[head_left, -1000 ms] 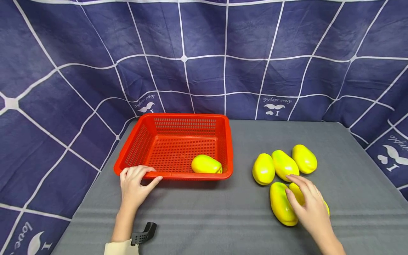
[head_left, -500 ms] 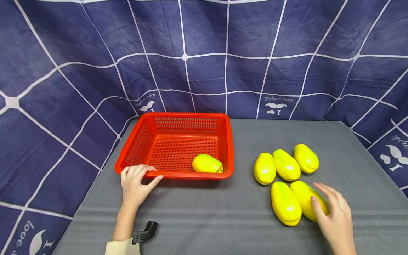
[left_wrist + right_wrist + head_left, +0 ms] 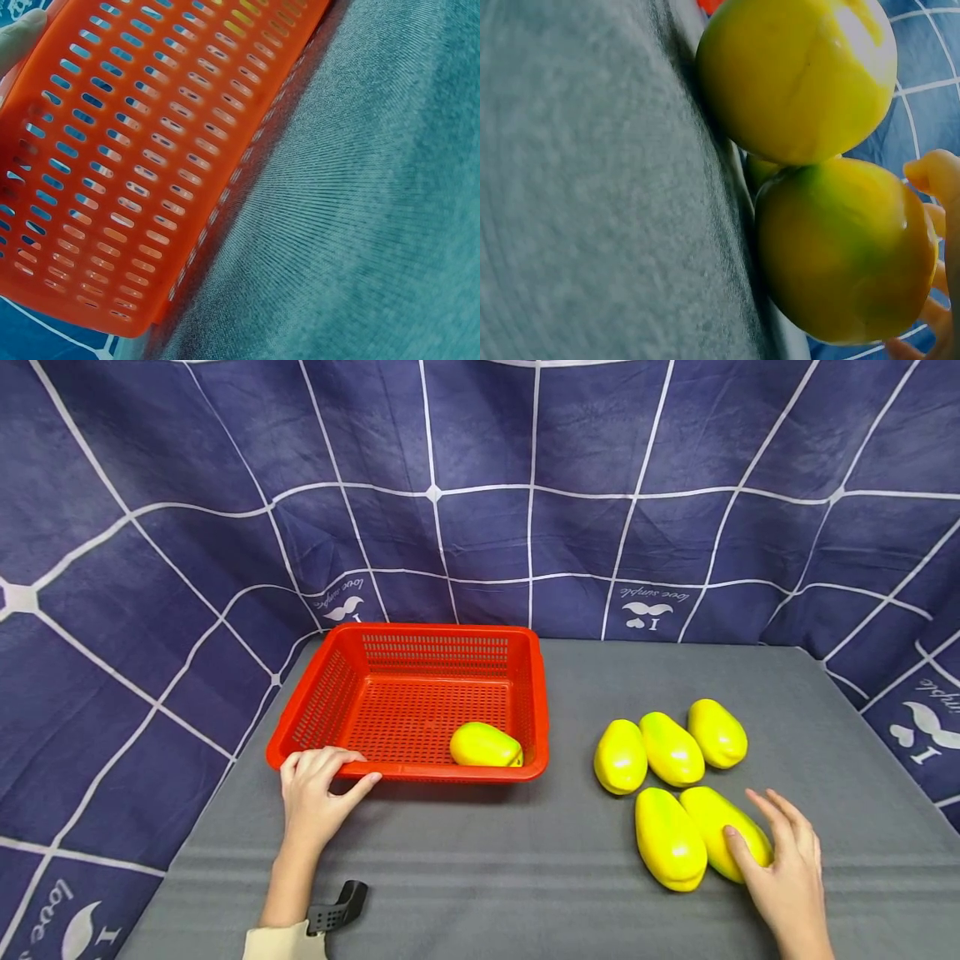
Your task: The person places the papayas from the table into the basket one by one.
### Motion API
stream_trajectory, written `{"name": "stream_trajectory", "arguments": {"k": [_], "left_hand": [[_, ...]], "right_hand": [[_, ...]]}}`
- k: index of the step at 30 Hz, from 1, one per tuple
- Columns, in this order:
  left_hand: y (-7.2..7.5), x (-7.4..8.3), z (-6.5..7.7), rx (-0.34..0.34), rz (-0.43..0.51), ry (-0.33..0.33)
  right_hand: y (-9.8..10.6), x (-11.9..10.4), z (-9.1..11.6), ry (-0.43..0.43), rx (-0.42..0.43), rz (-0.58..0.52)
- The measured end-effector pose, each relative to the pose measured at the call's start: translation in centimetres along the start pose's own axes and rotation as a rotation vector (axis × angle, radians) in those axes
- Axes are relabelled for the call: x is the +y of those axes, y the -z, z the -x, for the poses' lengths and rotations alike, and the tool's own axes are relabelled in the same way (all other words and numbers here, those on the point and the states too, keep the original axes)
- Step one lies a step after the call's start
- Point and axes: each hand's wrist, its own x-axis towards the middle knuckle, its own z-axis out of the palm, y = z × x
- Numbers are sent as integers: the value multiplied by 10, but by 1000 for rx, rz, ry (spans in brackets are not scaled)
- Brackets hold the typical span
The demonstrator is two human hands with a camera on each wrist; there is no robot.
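My left hand (image 3: 318,789) holds the near rim of the red plastic basket (image 3: 420,771), its fingers over the edge and its thumb on the outside. One yellow-green papaya (image 3: 486,746) lies inside, by the basket's near right corner. On the right, my right hand (image 3: 786,864) is spread beside a yellow papaya (image 3: 723,831), thumb and fingertips right at its skin. This fruit rests on the table against another papaya (image 3: 670,841) to its left. The right wrist view shows the nearer papaya (image 3: 844,251), with fingers (image 3: 934,176) along its side.
Farther back lie a left papaya (image 3: 621,757), a middle papaya (image 3: 671,749) and a right papaya (image 3: 717,733), close together. Grey cloth (image 3: 480,877) covers the table. A blue checked curtain (image 3: 480,535) closes off the back and sides.
My right hand has moved right, from above the front papayas to the right side of the rightmost front one. The left hand stays on the basket rim.
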Motion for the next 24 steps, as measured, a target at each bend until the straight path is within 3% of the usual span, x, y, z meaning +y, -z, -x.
{"name": "stream_trajectory", "arguments": {"k": [5, 11, 17, 24], "left_hand": [[0, 1, 0, 5, -5, -6], [0, 0, 0, 6, -7, -3], [0, 0, 0, 8, -5, -7], [0, 2, 0, 19, -2, -18]], "right_hand": [[-1, 5, -2, -87, -96, 11], [-2, 10, -2, -72, -183, 26], [-3, 10, -2, -130, -273, 63], [-1, 8, -1, -146, -229, 55]]}}
